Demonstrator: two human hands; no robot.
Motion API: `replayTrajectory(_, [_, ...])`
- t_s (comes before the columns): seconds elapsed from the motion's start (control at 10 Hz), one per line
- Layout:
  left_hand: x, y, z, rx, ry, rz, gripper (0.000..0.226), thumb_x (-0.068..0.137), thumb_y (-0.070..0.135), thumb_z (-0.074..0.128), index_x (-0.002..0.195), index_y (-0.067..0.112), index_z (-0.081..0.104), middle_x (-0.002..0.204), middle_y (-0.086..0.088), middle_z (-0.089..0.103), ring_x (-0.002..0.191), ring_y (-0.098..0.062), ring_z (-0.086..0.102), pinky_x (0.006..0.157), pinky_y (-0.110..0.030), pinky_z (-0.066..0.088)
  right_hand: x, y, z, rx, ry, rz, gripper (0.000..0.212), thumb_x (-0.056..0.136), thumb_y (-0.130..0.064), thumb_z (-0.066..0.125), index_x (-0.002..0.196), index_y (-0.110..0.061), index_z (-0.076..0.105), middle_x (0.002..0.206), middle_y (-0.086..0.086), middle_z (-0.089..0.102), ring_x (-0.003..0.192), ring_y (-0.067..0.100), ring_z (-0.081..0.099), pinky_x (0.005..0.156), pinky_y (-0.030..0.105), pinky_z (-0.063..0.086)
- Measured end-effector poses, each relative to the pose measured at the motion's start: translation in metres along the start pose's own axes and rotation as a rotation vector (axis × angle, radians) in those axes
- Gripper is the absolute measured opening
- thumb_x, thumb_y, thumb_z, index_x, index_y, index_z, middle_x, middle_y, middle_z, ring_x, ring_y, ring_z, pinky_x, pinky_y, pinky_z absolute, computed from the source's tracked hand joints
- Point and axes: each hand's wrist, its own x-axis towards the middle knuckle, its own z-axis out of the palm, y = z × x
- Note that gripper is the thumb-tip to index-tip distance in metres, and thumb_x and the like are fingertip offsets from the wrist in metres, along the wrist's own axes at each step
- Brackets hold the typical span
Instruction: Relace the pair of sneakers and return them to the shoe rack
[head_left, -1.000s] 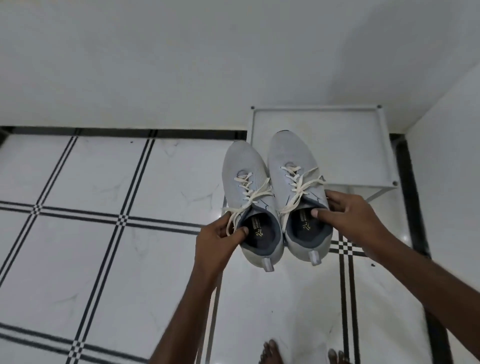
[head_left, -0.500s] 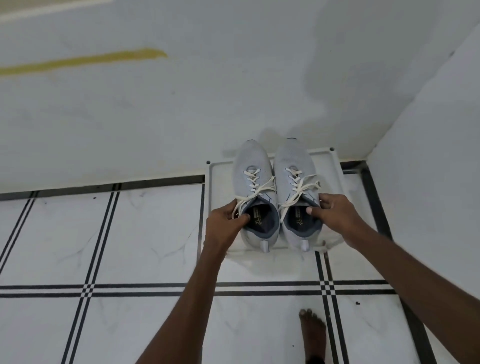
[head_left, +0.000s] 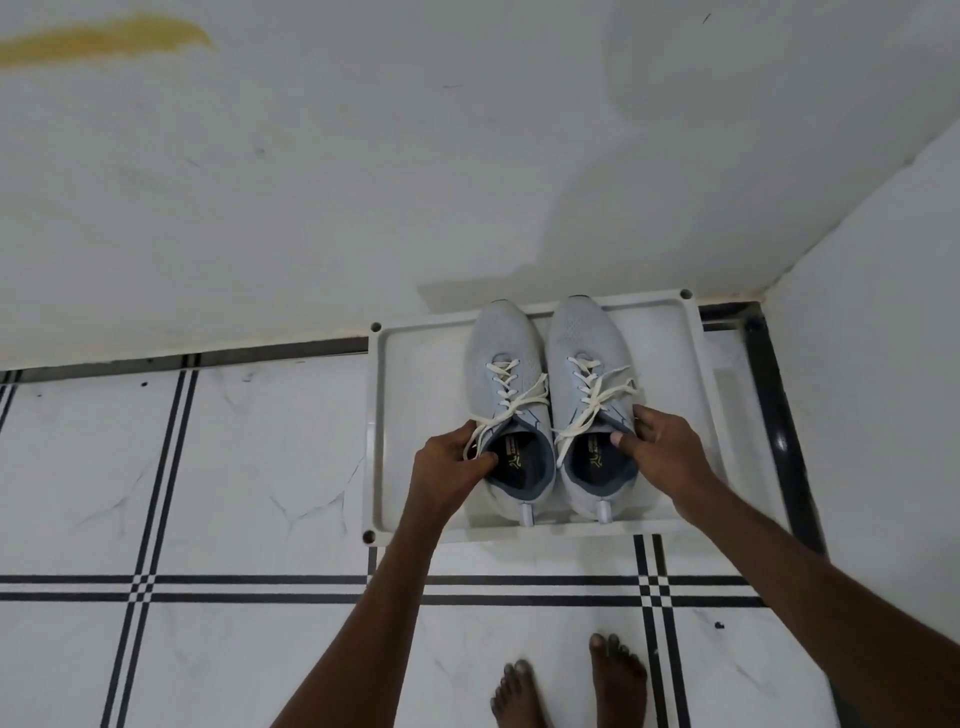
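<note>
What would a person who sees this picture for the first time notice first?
The eye goes first to the pair of pale grey sneakers with cream laces, standing side by side on the white shoe rack in the room's corner. The left hand and the right hand each grip a sneaker at its collar. Next come the yellow smear on the wall, top left, and the bare feet on the black-lined floor tiles.
</note>
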Motion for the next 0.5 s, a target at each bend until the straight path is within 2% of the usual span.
replayTrajectory(0.1, [0.001,-0.007,0.002,-0.002,0.002,-0.011,0.02,0.08,0.021,0.068,0.1,0.025,0.073,0.081,0.007,0.075,0.084,-0.016,0.069,0.073,-0.025,0.05,0.001,-0.001,0.005,-0.019,-0.002,-0.022,0.024,0.083,-0.019,0.072,0.105,-0.011,0.068,0.098,0.011,0.077,0.095,0.03,0.07,0.089,0.05,0.055])
replayTrajectory(0.2, [-0.002,-0.008,0.003,0.013,0.001,-0.018,0.018,0.079,0.023,0.067,0.097,0.024,0.071,0.08,0.005,0.075,0.082,-0.019,0.068,0.076,-0.032,0.053,0.002,-0.005,0.007,-0.034,0.005,-0.028,0.027,0.083,-0.02,0.071,0.108,-0.01,0.067,0.101,0.015,0.075,0.097,0.034,0.069,0.089,0.052,0.055])
replayTrajectory(0.3, [-0.001,-0.013,0.002,0.02,-0.007,-0.001,0.016,0.08,0.029,0.069,0.096,0.025,0.069,0.082,0.007,0.074,0.082,-0.014,0.067,0.072,-0.028,0.051,0.001,-0.005,0.008,-0.065,-0.011,-0.036,0.033,0.083,-0.02,0.072,0.114,-0.01,0.065,0.107,0.016,0.074,0.103,0.036,0.068,0.094,0.052,0.053])
replayTrajectory(0.4, [-0.004,-0.013,0.001,0.045,-0.003,0.017,0.016,0.084,0.034,0.07,0.098,0.027,0.067,0.08,0.011,0.07,0.073,-0.001,0.061,0.065,-0.017,0.042,-0.004,-0.008,0.005,-0.11,-0.02,0.008,0.049,0.084,-0.025,0.075,0.128,-0.01,0.062,0.121,0.014,0.071,0.113,0.032,0.065,0.101,0.045,0.049])
replayTrajectory(0.5, [-0.012,-0.002,-0.003,0.003,0.139,0.012,0.029,0.087,0.038,0.069,0.111,0.022,0.07,0.094,0.008,0.074,0.088,-0.008,0.066,0.075,-0.023,0.046,-0.015,-0.016,0.003,-0.174,0.063,0.026,0.059,0.085,-0.037,0.073,0.135,-0.009,0.057,0.122,0.013,0.07,0.116,0.029,0.063,0.1,0.038,0.048])
